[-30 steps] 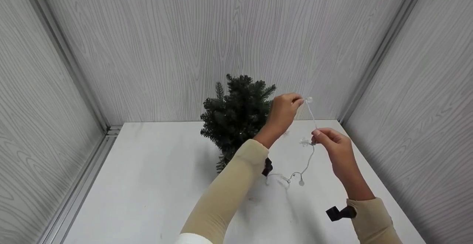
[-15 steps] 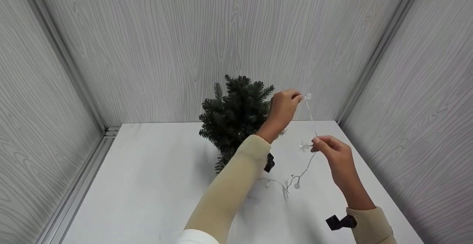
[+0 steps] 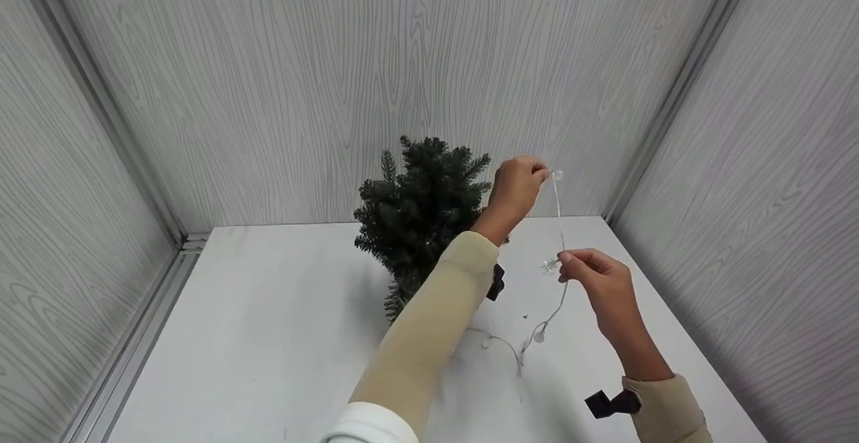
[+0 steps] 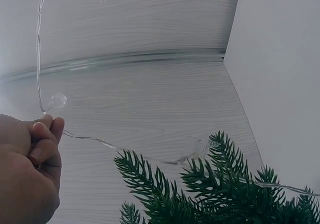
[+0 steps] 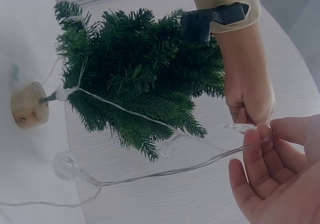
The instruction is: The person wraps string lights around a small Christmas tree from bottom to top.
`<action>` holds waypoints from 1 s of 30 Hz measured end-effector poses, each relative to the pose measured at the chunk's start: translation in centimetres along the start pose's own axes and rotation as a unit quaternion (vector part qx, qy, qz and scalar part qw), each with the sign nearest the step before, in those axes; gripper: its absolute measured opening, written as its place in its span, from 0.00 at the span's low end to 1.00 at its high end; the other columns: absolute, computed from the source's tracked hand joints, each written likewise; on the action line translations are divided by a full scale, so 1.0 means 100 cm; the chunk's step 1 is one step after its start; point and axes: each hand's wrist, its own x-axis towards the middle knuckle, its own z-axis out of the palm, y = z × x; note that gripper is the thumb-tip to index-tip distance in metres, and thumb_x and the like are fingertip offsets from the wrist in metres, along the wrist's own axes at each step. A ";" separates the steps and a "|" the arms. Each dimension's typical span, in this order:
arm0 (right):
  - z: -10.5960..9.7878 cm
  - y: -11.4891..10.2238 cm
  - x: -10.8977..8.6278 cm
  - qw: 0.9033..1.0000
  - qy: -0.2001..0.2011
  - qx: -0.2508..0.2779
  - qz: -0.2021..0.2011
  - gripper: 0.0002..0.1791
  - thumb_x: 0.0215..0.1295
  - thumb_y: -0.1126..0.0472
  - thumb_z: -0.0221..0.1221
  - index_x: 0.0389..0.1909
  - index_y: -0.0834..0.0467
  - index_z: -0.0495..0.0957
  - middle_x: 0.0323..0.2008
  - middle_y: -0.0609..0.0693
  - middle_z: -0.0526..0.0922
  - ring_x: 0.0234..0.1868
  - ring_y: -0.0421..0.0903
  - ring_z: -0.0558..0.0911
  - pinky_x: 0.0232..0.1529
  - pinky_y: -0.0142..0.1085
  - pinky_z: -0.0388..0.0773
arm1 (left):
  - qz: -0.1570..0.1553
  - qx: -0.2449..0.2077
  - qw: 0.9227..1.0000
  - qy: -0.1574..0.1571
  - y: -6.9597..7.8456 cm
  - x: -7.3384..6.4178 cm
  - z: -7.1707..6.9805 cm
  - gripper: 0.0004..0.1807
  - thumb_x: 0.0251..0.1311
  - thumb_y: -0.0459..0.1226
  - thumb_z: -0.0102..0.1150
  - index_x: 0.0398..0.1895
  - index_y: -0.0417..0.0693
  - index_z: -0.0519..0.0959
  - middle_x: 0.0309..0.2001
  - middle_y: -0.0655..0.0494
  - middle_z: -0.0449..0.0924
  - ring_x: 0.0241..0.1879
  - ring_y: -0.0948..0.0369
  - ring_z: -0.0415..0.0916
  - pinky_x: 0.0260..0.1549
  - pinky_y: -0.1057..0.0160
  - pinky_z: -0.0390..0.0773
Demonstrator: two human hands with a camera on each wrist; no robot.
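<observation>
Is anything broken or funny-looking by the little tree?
I see nothing broken or spilled. One odd bit: a tiny dark speck, seemingly on the white table near the string of lights. Its darkness stands out, but it's too small to identify.

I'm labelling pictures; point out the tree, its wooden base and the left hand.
Tree (image 3: 419,208), head view, middle branches
Wooden base (image 5: 28,105), right wrist view, curved side
Left hand (image 3: 517,184), head view, back
</observation>
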 end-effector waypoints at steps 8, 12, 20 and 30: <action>-0.002 -0.013 0.030 0.999 0.054 0.001 -0.010 0.19 0.71 0.55 0.63 0.48 0.69 0.81 0.36 0.48 0.84 0.38 0.43 0.83 0.46 0.31 0.81 | -0.025 0.050 0.998 -0.013 -0.013 0.000 0.001 0.11 0.73 0.37 0.56 0.33 0.48 0.85 0.34 0.58 0.84 0.29 0.68 0.70 0.33 0.69 0.73; -0.003 -0.023 0.054 0.996 0.080 0.015 -0.027 0.19 0.72 0.58 0.61 0.49 0.73 0.80 0.33 0.47 0.83 0.36 0.42 0.83 0.43 0.30 0.82 | -0.023 0.049 0.998 -0.010 -0.016 0.000 0.001 0.20 0.74 0.35 0.54 0.19 0.50 0.70 0.22 0.61 0.63 0.24 0.66 0.55 0.27 0.68 0.59; 0.000 -0.029 0.086 0.996 0.088 0.001 -0.018 0.20 0.72 0.57 0.61 0.50 0.72 0.80 0.31 0.43 0.83 0.34 0.40 0.83 0.42 0.29 0.80 | -0.027 0.040 0.998 -0.044 -0.007 -0.002 0.001 0.10 0.73 0.38 0.57 0.49 0.49 0.87 0.46 0.56 0.87 0.42 0.63 0.82 0.45 0.65 0.80; 0.012 -0.030 0.104 0.997 0.060 -0.001 -0.038 0.19 0.74 0.59 0.59 0.51 0.74 0.79 0.34 0.45 0.83 0.34 0.38 0.83 0.42 0.28 0.80 | 0.001 0.050 0.992 -0.114 0.006 0.004 -0.018 0.17 0.73 0.37 0.56 0.63 0.54 0.80 0.54 0.56 0.84 0.49 0.63 0.83 0.45 0.65 0.81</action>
